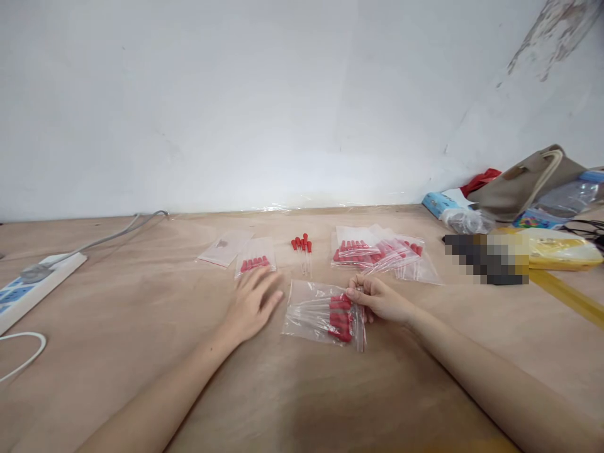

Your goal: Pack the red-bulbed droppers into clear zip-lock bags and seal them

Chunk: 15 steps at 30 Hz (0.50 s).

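Wooden table (141, 314), then my left hand (252, 303), spread loose, gripping nothing, fingertips by the rear bag (255, 250); between my hands the near bag (321, 318) stretches crosswise, tubes (309, 311) pointing left, red bulbs (340, 314) right, zip edge (361, 336) pinched by my right hand (381, 301)!

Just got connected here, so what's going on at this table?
A person's right hand pinches the edge of a clear bag of red-topped tubes. The left hand is open and empty, just in front of a smaller-looking bag; whether it touches is unclear. Some loose red-topped tubes lie beyond the held bag, with overlapping filled bags to their right.
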Tool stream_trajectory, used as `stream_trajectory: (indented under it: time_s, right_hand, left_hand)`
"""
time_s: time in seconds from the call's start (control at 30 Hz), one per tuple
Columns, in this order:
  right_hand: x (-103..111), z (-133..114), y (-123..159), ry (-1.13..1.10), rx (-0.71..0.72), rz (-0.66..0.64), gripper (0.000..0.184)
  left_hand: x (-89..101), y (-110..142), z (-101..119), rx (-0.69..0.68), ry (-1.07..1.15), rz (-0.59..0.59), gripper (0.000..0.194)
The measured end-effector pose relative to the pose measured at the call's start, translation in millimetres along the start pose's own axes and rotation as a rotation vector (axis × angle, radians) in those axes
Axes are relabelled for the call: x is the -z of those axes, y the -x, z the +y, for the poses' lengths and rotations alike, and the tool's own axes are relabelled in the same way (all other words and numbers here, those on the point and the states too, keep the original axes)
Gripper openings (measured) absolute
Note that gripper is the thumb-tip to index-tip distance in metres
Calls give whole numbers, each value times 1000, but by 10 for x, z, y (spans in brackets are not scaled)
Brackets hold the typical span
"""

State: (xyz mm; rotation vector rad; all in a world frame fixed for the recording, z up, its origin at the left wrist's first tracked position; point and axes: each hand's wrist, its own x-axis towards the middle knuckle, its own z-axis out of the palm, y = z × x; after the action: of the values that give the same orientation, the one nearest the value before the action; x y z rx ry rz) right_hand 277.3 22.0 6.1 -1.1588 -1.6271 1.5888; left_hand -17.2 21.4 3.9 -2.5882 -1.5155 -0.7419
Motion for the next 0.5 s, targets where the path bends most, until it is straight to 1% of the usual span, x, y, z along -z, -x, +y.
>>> stream_trajectory:
  time_s: [0.03,0.07,0.17,0.27,0.33,0.37,0.43,0.5]
  right_hand:
    - [19,8,-5,-46,21,0,39]
    - [34,12,-11,-97,38,6,39]
    - [48,-15,-48,-272,90,51,39]
    - [-39,-113,-148,-388,121,118,38]
    - [-175,-194,-282,-446,124,163,39]
    - [-265,-234,-374,-488,123,189,39]
    - [-475,-306,-599,-605,139,276,38]
    - [-697,-370,-859,-714,143,346,34]
  left_hand:
    - [-4,-23,-89,50,-32,25,40]
    - [-8,-44,-179,81,-54,19,41]
    - [-19,-83,-406,125,-66,-63,42]
    - [-34,-83,-497,120,-42,-80,41]
    - [-39,-74,-499,123,-33,-33,40]
    - [-39,-70,-495,140,-32,14,40]
    - [-31,-64,-498,209,-31,144,39]
    - [-16,-62,-527,309,-22,255,36]
